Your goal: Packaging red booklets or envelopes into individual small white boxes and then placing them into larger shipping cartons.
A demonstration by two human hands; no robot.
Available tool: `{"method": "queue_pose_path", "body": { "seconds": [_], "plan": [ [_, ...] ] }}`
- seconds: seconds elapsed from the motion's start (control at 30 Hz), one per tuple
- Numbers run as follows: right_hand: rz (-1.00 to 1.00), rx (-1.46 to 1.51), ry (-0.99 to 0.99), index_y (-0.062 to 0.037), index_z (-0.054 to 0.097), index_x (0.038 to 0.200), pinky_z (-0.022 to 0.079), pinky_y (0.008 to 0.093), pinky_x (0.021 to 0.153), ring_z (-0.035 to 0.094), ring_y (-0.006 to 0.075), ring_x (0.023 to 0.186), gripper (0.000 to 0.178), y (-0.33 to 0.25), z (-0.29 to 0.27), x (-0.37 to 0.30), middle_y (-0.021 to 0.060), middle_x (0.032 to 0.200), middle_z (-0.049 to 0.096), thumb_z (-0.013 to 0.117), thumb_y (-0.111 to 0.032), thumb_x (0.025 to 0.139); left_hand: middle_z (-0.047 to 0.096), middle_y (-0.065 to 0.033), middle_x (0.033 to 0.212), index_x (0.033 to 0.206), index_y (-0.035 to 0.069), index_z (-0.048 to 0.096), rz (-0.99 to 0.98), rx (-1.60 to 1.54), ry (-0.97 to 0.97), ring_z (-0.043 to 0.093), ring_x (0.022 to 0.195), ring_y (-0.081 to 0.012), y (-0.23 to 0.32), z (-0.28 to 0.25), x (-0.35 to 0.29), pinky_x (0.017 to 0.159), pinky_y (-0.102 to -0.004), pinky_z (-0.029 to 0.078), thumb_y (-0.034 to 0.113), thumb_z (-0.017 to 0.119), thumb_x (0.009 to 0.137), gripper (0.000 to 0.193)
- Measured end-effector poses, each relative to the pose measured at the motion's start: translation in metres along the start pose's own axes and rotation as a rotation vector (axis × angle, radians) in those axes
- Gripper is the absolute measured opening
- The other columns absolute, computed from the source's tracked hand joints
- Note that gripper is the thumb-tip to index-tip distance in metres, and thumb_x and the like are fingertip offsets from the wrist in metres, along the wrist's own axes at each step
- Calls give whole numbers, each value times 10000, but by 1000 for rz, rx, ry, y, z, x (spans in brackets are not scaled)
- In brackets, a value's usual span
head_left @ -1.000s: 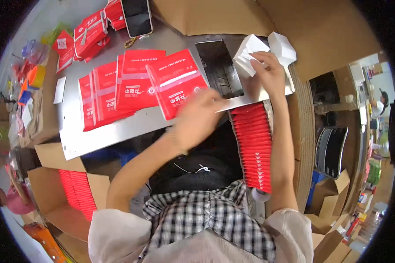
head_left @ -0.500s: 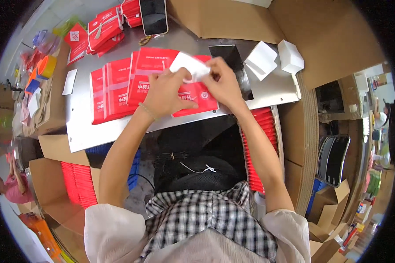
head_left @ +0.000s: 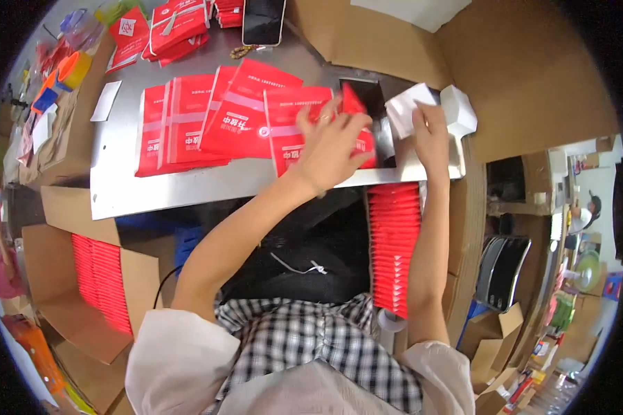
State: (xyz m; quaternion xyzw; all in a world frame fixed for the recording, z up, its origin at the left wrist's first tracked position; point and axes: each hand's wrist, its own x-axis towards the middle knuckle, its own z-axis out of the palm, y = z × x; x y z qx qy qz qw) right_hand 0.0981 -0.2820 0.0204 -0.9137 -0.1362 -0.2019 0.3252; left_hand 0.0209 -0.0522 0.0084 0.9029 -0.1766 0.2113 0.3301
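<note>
My left hand (head_left: 329, 149) lies over the rightmost red packet (head_left: 291, 111), fingers spread across its right half. A red flap (head_left: 351, 100) stands up beside the fingertips. Further right, my right hand (head_left: 432, 135) pinches the edge of a folded white paper (head_left: 403, 114), thumb and fingers together. Several other flat red packets (head_left: 239, 128) with pale pink bands overlap in a row to the left on the metal tabletop (head_left: 138, 197). Beside the white paper stands a white block-like stack (head_left: 458, 114).
A dark phone (head_left: 263, 21), a beaded bracelet (head_left: 241, 52) and tied red bundles (head_left: 176, 31) lie at the back. Cardboard (head_left: 526, 69) walls in the right. Boxes below hold many red packets (head_left: 394, 249); another open carton (head_left: 48, 277) stands at lower left.
The white paper between both hands is out of sight. My right hand has moved right to the folded white paper; my left hand has moved right over the rightmost packet. The view has shifted.
</note>
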Motion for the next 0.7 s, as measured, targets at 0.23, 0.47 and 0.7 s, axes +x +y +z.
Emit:
{"method": "queue_pose_path", "body": {
  "seconds": [0.23,0.47,0.7],
  "plan": [
    [-381,-549,106,-44,631,1193,459,441,816,601,365,925,295,-38,0,16,158,1021,651,613,-48,899,638,-105,1194,1098,68,673,-46,224,30,600,1072,-299,-69,-69,-34,879,-446,479,146,638,903,213],
    [-435,-24,-141,-195,743,1095,381,484,1001,584,270,1041,407,-80,59,-43,69,1074,629,690,-66,713,666,-85,998,1003,88,705,57,355,-236,673,864,-281,-60,-70,-5,710,-404,546,124,613,835,195],
    [-341,-279,-356,-156,613,1308,257,646,1099,593,259,1224,578,-106,76,-49,129,1299,625,637,-18,747,601,-133,1022,1069,113,634,304,147,-203,642,933,-328,-66,-64,-40,826,-432,517,105,666,773,298]
  ]
}}
